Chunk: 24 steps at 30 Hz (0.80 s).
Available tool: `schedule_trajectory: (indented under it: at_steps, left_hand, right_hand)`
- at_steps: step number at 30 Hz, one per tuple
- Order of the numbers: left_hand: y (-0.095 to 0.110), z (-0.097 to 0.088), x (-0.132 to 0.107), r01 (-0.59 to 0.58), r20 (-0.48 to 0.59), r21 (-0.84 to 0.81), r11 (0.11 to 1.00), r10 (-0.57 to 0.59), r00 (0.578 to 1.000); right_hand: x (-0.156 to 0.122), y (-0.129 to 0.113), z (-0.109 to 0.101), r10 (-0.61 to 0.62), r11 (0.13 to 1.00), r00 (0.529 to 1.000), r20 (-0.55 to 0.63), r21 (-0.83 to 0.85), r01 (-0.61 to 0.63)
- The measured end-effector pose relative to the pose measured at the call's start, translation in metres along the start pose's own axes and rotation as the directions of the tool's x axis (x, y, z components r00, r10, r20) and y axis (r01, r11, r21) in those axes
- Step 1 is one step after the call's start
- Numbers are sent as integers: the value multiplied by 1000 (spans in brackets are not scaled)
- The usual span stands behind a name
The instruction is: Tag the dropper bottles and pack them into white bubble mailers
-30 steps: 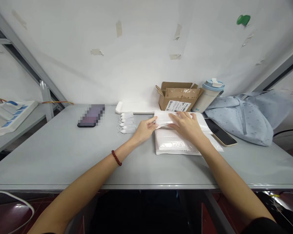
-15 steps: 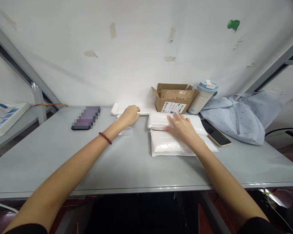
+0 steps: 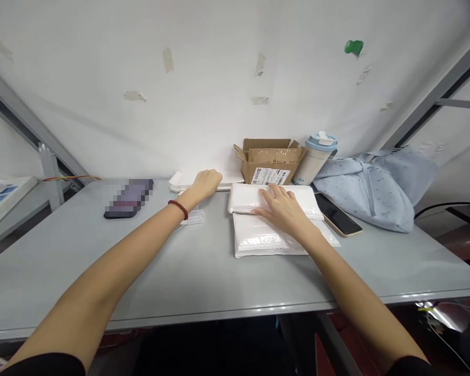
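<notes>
My right hand point(image 3: 282, 208) lies with spread fingers on a white padded mailer point(image 3: 250, 198), which overlaps a second white padded mailer point(image 3: 260, 235) nearer the front edge. Farther back and to the left, my left hand point(image 3: 206, 185) is curled into a closed fist at a flat white stack point(image 3: 180, 180) by the wall. Its fingertips are hidden, so I cannot see what they hold. Below that wrist, which wears a dark red bead bracelet point(image 3: 179, 209), lies a small whitish pleated item point(image 3: 194, 217), partly covered.
Against the wall stand an open cardboard box point(image 3: 270, 159) and a tumbler with a blue lid point(image 3: 315, 159). A light blue cloth bag point(image 3: 372, 196) and a phone point(image 3: 340, 216) lie to the right. A blurred dark phone-like object point(image 3: 129, 198) lies on the left of the grey table point(image 3: 203, 282).
The whole view has shifted slightly, with most things now farther left. My left hand has turned, so its fist shows more from the back. My right hand stays on the mailer.
</notes>
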<state>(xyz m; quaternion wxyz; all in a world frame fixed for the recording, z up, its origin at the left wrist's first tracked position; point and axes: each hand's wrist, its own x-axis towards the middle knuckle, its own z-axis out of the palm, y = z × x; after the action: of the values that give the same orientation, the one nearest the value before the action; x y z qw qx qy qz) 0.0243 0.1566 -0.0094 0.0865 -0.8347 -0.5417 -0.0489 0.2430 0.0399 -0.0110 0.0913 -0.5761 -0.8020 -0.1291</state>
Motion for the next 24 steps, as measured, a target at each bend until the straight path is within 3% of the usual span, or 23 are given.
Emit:
schedule_trajectory:
  at_steps: [6, 10, 13, 16, 19, 24]
  left_hand:
    - [-8, -28, -6, 169, -151, 52, 984, -159, 976]
    - [-4, -31, -41, 257, -298, 38, 966, -235, 925]
    - [10, -23, -75, 243, -430, -33, 970, -233, 872]
    - [28, -15, -98, 72, -546, -87, 994, -108, 831]
    - [46, -11, -109, -157, -629, -106, 982, 56, 775]
    - [71, -7, -116, -448, -572, -155, 880, 290, 767]
  right_hand:
    - [0, 2, 2, -12, 1000, 999, -49, 16, 12]
    - [0, 0, 1, -32, 999, 990, -136, 34, 37]
    - [-1, -8, 0, -94, 993, 959, -268, 37, 108]
    - [-5, -20, 1, -216, 973, 894, -392, -6, 233]
    - [-9, -29, 4, -257, 965, 855, -451, -84, 247]
    - [-9, -28, 8, -184, 978, 919, -349, -160, 135]
